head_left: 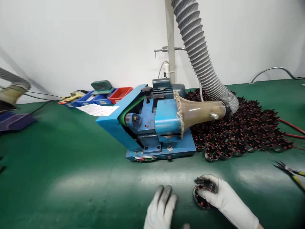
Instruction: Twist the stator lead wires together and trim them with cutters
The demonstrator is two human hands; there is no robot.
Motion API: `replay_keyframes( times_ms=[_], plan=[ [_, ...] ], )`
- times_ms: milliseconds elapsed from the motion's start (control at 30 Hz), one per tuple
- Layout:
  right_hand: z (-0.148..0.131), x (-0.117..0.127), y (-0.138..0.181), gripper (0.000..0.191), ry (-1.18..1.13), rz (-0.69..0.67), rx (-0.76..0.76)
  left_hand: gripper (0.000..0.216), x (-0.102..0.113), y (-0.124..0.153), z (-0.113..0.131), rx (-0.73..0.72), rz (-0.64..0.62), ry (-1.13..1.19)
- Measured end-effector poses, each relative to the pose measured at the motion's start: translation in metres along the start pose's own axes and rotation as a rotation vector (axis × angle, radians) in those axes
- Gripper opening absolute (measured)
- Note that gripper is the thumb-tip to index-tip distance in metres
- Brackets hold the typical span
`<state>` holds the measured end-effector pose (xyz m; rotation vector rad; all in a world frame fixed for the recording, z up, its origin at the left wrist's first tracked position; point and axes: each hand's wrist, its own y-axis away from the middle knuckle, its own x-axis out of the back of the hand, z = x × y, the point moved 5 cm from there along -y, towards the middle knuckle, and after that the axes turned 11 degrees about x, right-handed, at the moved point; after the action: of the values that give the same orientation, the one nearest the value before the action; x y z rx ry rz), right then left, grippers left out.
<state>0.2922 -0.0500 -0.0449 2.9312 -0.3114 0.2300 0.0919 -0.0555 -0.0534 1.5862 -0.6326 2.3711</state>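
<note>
My right hand (218,192), in a white glove with dark-stained fingertips, is closed on a motor stator (200,198). This is a round black part with copper-coloured windings around its rim, held tilted just over or on the green tabletop; contact with the table cannot be told. Part of it hides behind my fingers. To its left, my left hand (162,206) is also gloved, its fingers stretched out and greyed at the tips, holding nothing. My left thumb is barely in view at the bottom edge.
A blue belt machine (145,127) stands ahead, with a grey suction hose (197,41) rising from its funnel. Behind it on the right, many similar stators (238,127) are packed together. Pliers (290,173) lie at far right. A red bin (120,93) and paper (97,109) are left.
</note>
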Motion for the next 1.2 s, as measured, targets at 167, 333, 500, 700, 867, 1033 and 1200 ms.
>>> replay_keyframes(
  times_ms=[167,333,500,700,867,1033,1200],
  plan=[
    [-0.02,-0.012,-0.001,0.018,-0.204,-0.122,0.01,0.104,0.004,-0.038,0.009,-0.142,-0.001,0.072],
    [-0.017,-0.027,0.003,0.022,-0.419,-0.084,-0.068,0.104,0.002,-0.042,0.025,-0.152,-0.093,0.295],
    [-0.018,-0.01,0.02,0.032,-0.929,0.021,-0.111,0.096,0.005,-0.036,0.019,0.005,-0.013,0.234],
    [-0.02,-0.008,0.009,0.036,-0.391,-0.082,-0.09,0.092,0.005,-0.032,0.013,-0.002,-0.131,0.282],
    [-0.019,-0.045,0.002,0.013,-0.225,-0.327,-0.054,0.084,0.006,-0.031,0.009,0.041,-0.054,0.341],
    [-0.007,-0.033,0.014,0.035,-0.463,-0.173,-0.232,0.07,0.009,-0.031,0.012,0.076,-0.028,0.343],
    [-0.028,0.01,0.023,0.032,-0.585,0.11,0.026,0.075,0.01,-0.034,0.009,0.123,-0.014,0.337]
  ],
)
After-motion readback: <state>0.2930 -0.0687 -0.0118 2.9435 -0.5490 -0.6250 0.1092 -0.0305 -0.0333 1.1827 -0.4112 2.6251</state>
